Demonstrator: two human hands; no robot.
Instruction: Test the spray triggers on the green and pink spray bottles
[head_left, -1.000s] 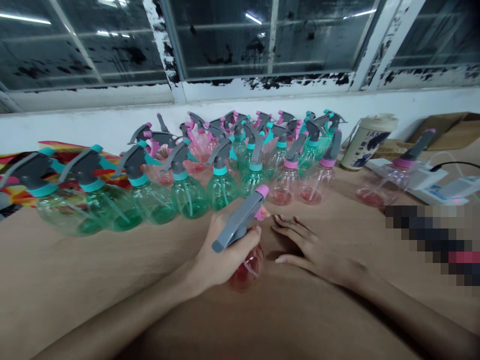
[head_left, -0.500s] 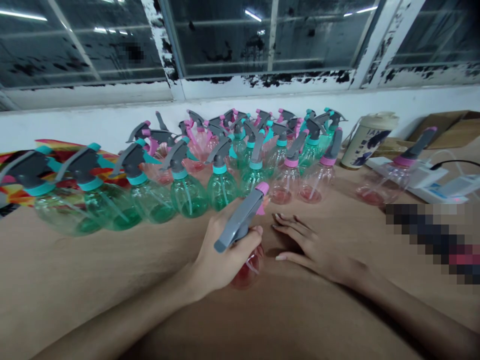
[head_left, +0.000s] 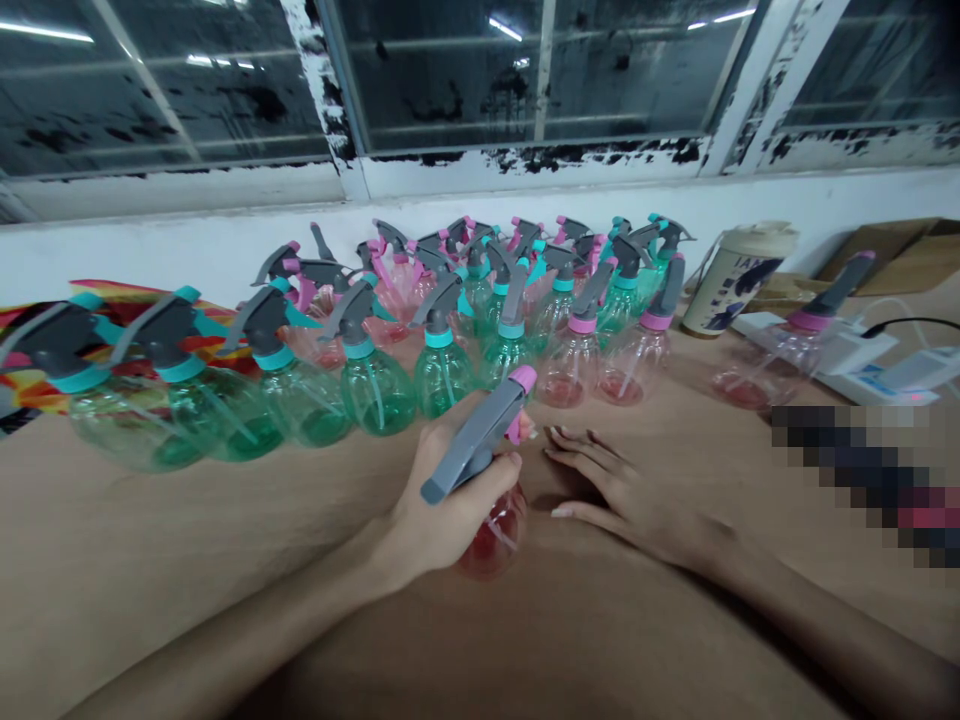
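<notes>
My left hand (head_left: 442, 490) is wrapped round the neck of a pink spray bottle (head_left: 491, 545), which stands on the wooden table (head_left: 247, 560). Its grey sprayer head with a pink nozzle points away and to the right; the collar is hidden by my fingers. To the right of the bottle, my right hand (head_left: 607, 485) lies palm down with its fingers stretched out, holding nothing. Just beyond my hands stand a green spray bottle (head_left: 506, 355) with a teal collar and two pink spray bottles, the nearer one (head_left: 566, 375) close to my right fingertips.
Several green spray bottles (head_left: 379, 395) line the left, with more pink and green ones behind. At the right are another pink spray bottle (head_left: 772, 365), a white power strip (head_left: 862, 365), a cream tumbler (head_left: 735, 280) and a cardboard box (head_left: 892, 255). A white wall (head_left: 225, 245) closes the back.
The sprayer head in my left hand has turned and tipped very slightly to the left. My right hand and the other bottles look the same.
</notes>
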